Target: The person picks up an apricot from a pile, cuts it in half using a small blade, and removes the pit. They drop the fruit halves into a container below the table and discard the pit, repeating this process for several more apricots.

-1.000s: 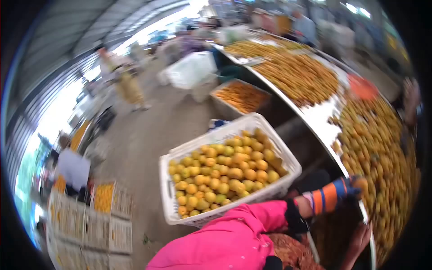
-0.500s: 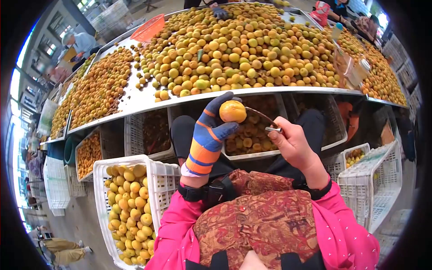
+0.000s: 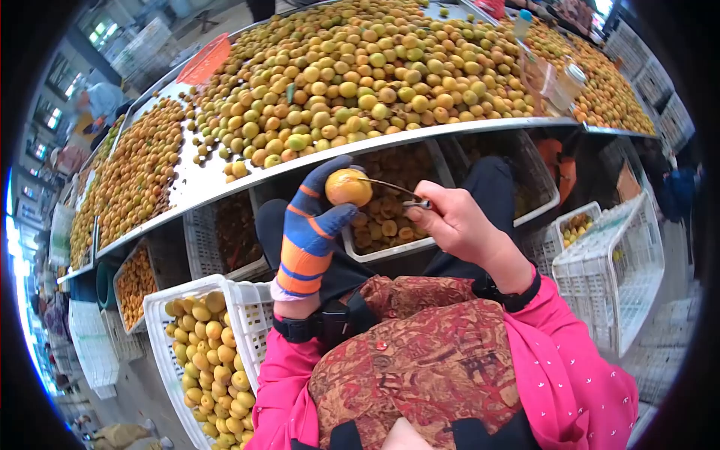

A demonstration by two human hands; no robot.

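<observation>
My left hand (image 3: 311,229), in a blue and orange striped glove, grips a round yellow-orange fruit (image 3: 349,188) between thumb and fingers. My bare right hand (image 3: 461,225) is closed around a small metal tool (image 3: 417,203). From that tool a thin dark strip or blade runs to the top right of the fruit; I cannot tell which it is. Both hands are above my lap, in front of the metal table edge (image 3: 300,166). Behind them lies a large heap of similar fruit (image 3: 360,82).
A white crate (image 3: 259,315) of yellow fruit stands at lower left. More crates (image 3: 442,169) sit under the table. An orange-red basket (image 3: 204,60) and a clear jar (image 3: 568,82) are on the table. White crates (image 3: 600,259) stand at right. Another person (image 3: 103,97) is at far left.
The view has shifted and tilted, so the table and my hands appear further left. My left hand still holds the fruit, and my right hand still holds the tool.
</observation>
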